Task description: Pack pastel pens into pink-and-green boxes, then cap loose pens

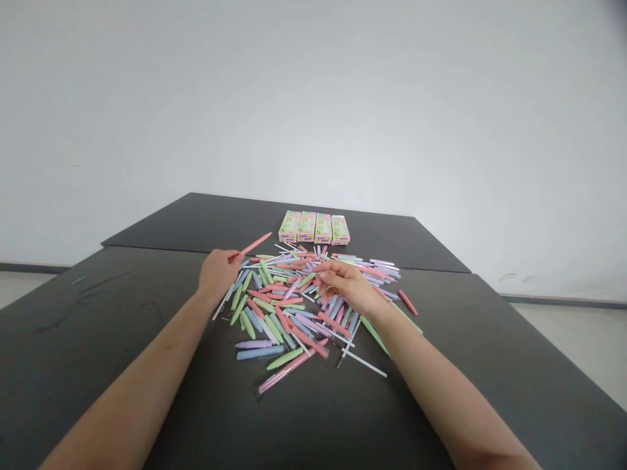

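Observation:
My left hand [219, 274] is closed around a coral pen barrel [257, 243], whose pointed end sticks out up and to the right. This hand is at the left edge of a heap of pen parts [274, 303], with coral, green, blue and purple barrels and caps and thin white refills mixed together. Over the right side of the heap, my right hand [349, 282] reaches in with thumb and fingers bent toward each other. What lies between its fingertips blends with the pieces beneath, so I cannot make it out. A pink assembled-looking pen [284, 375] lies at the near edge.
Several small green-and-pink boxes [306, 226] stand in a row behind the heap. The dark table [122, 313] has a seam between its near and far sections. A coral piece [407, 302] lies at the heap's right edge. Behind the table is a pale wall [313, 98].

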The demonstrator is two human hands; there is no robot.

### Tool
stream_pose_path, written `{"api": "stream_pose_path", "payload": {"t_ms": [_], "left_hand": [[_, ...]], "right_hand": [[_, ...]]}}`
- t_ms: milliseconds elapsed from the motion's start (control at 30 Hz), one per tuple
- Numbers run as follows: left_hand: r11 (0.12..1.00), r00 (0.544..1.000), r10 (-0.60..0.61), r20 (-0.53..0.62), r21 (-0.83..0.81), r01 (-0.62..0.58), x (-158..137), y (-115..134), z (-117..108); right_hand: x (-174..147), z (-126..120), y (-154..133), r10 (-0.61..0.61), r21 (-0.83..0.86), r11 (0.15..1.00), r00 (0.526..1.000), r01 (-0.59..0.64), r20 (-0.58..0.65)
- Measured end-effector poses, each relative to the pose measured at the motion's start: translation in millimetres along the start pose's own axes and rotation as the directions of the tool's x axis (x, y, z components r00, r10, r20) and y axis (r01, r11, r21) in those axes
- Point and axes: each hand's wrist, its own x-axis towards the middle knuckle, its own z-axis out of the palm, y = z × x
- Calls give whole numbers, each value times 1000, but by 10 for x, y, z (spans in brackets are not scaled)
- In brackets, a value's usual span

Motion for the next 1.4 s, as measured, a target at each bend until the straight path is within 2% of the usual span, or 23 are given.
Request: {"api": "stream_pose_path", "payload": {"t_ms": [200, 333, 467, 833, 1067, 1400], "left_hand": [[984, 990, -140, 16, 117, 137, 180, -273, 145], [979, 982, -165, 89, 135, 152, 231, -318, 186], [985, 983, -129, 131, 129, 112, 234, -308, 185], [989, 993, -69, 100, 137, 55, 183, -319, 157], [990, 990, 72, 122, 110, -85, 55, -316, 136], [978, 980, 166, 112, 104, -178, -127, -241, 225]], "right_hand": [[-30, 32, -53, 31, -99, 995, 997, -24, 69], [-35, 30, -71, 43, -114, 993, 995, -33, 86], [-31, 17, -58, 38, -107, 994, 994, -27, 98], [-50, -2, -90, 25, -131, 991, 997, -15, 76], [-62, -15, -98, 12, -129, 992, 997, -2, 75], [-51, 32, -75, 48, -285, 958, 994, -17, 101]]}}
